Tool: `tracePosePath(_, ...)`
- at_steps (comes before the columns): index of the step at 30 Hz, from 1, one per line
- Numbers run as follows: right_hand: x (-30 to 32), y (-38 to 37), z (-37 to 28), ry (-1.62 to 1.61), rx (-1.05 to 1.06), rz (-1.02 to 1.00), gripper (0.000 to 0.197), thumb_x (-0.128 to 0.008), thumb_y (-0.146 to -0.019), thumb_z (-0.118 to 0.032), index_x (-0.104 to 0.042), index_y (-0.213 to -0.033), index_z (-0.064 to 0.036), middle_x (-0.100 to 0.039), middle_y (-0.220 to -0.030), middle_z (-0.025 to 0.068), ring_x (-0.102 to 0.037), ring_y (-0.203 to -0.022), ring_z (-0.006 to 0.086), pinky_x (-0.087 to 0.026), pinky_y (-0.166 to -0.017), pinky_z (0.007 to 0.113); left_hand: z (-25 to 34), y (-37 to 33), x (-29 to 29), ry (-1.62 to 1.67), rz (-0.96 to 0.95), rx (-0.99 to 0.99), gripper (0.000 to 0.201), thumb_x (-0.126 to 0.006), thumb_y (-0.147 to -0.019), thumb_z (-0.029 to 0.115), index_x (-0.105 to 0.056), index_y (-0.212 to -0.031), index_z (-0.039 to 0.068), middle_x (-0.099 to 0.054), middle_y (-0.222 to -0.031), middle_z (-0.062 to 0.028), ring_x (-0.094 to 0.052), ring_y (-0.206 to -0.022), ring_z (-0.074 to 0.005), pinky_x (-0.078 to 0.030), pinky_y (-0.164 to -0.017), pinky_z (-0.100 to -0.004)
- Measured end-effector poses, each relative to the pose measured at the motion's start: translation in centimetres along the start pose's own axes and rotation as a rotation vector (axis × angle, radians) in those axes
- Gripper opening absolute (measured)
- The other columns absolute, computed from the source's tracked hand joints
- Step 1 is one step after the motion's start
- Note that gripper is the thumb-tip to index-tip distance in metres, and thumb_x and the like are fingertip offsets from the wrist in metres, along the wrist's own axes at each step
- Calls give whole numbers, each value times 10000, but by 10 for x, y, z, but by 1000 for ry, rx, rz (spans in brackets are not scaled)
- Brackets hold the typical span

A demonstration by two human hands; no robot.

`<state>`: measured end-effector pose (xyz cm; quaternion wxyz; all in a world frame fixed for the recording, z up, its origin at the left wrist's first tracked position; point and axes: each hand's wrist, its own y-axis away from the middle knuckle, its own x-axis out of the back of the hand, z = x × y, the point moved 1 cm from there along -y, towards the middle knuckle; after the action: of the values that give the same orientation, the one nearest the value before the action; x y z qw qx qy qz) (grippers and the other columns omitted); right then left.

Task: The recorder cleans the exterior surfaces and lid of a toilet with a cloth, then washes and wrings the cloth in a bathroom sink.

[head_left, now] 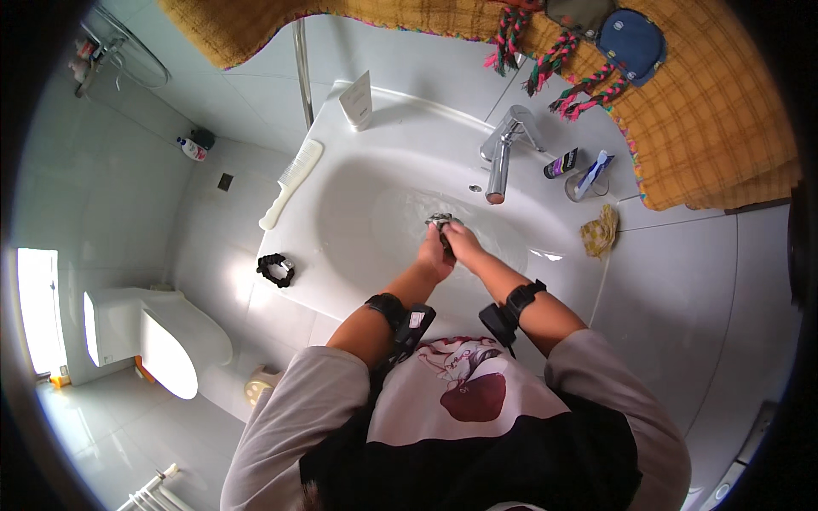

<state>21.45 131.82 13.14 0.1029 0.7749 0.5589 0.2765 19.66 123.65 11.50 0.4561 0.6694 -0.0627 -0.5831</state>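
Note:
Both hands meet over the white washbasin (341, 204), close above the water (417, 204) at its bottom. Between them is a small dark-and-pale crumpled thing (440, 219), perhaps wet cloth; its kind is hard to make out. My left hand (434, 257) is closed round it from the left. From the right, my right hand (463, 242) presses against it with fingers closed. Part of the thing is hidden by the fingers. Ripples show in the water just beyond it. A chrome tap (499, 166) reaches over the basin, ahead and to the right of my hands.
On the left rim lie a white comb (291, 183) and a black hair tie (275, 270); a white tube (356, 102) stands behind. At right are a dark tube (561, 163), a cup with toothbrushes (588, 180) and a yellow mesh cloth (600, 232). A toilet (183, 328) stands left.

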Motion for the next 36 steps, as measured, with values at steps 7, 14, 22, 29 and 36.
tracePosePath(7,14,27,-4,-584,-72,71,231,-596,-825,-204,-608,-973,-28,-618,-928,30,-579,-895,178,-426,-772,288,44,-7,-3,-388,-28,74,394,-348,-937,402,-541,-1071,86,-615,-988,-81,-596,-869,-215,-483,-765,-381)
tracePosePath(14,30,39,-18,-603,-335,-29,289,-635,-791,-255,-554,-980,-52,-603,-971,51,-578,-907,182,-336,-885,450,61,8,-7,-470,-154,3,192,-451,-913,211,-478,-1060,90,-594,-961,-60,-598,-824,-204,-501,-678,-355)
tracePosePath(22,25,8,60,-419,-274,249,131,-571,-819,-131,-611,-911,-46,-606,-798,56,-589,-700,183,-460,-616,287,66,10,3,-618,51,26,211,-552,-856,204,-488,-1035,115,-566,-991,-40,-559,-893,-187,-452,-779,-464)
tracePosePath(29,99,-19,179,87,-257,498,145,-582,-810,-163,-610,-805,-20,-611,-806,97,-588,-663,241,-460,-585,417,77,-3,3,-1305,294,-41,242,-610,-811,201,-525,-983,53,-562,-895,-45,-543,-899,-150,-509,-722,-379)
tracePosePath(36,70,11,106,987,263,209,145,-626,-690,-154,-601,-773,-37,-587,-816,139,-553,-785,329,-426,-737,444,81,-15,39,-2346,255,-478,250,-565,-790,111,-542,-1033,56,-543,-1050,-100,-565,-951,-265,-474,-813,-405)
